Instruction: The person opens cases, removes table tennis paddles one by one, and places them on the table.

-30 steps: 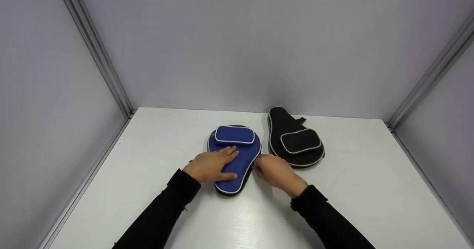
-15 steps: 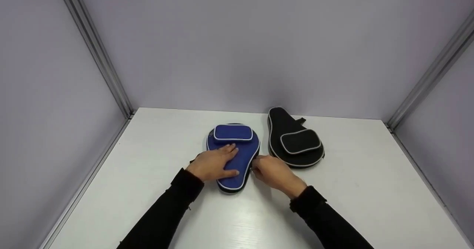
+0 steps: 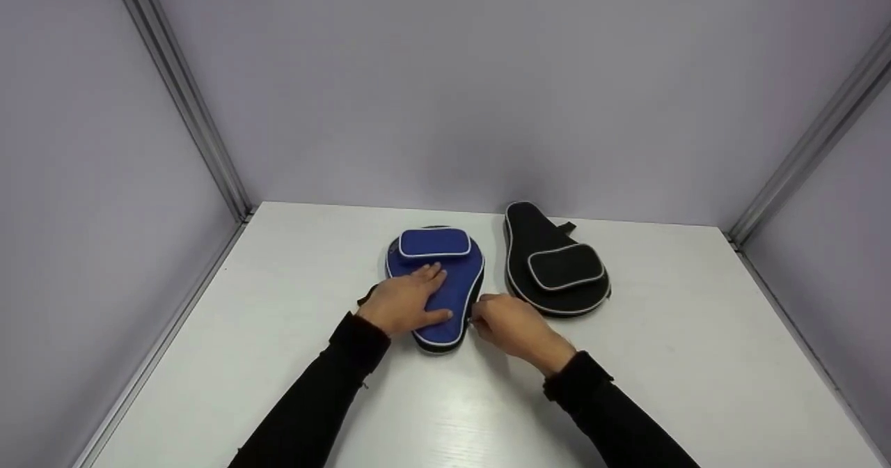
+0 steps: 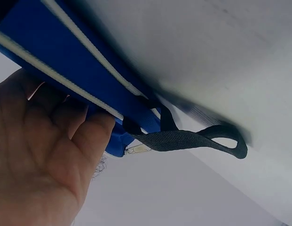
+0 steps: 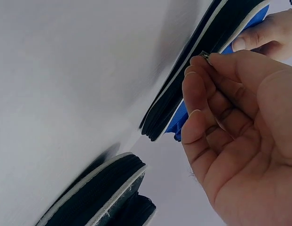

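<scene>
Head, left hand (image 3: 402, 302) flat on rounded blue case (image 3: 458, 280), right hand (image 3: 515, 325) pinching metal pull (image 5: 205, 56)

Head view: high, facing forward and down. Wrist views: close, tilted, sharing blue case (image 3: 456, 280).

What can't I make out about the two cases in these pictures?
- Head view: whatever is inside the blue case, hidden by its cloth; also the part under the left hand.
- Right wrist view: most of the zipper tab, covered by the right hand; the rest of the black case, cut off by the bottom edge.
- Left wrist view: the rest of the blue case, cut off at top left.
</scene>
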`<state>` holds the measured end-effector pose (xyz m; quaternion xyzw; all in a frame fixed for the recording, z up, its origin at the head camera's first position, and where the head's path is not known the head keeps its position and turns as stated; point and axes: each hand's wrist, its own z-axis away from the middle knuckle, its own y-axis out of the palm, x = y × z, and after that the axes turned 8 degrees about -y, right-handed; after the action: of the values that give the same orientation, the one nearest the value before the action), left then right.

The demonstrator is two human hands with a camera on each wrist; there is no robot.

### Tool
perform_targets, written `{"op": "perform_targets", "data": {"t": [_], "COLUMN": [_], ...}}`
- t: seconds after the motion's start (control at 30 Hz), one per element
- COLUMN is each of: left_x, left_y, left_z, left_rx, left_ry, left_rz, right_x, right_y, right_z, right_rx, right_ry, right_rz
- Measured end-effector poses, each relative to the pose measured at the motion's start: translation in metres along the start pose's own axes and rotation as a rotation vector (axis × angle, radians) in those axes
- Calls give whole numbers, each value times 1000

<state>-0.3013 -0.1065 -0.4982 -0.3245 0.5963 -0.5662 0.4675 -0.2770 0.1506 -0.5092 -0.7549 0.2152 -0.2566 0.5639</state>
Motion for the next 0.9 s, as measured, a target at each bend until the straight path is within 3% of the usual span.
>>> {"op": "perform_targets", "data": {"t": [0.43, 0.9], "left_x": [6, 8], "left_y": [-3, 4], "left_z": [-19, -5], "left_rx": [6, -77], "left_ry": [-60, -49], "left_rz": [-33, -9], "right_x": [16, 10], "right_y": [-2, -3], "right_z": [-4, 5], "right_rx": [64, -12], "right_ry": [-46, 17], "right_rz": [-78, -2]}}
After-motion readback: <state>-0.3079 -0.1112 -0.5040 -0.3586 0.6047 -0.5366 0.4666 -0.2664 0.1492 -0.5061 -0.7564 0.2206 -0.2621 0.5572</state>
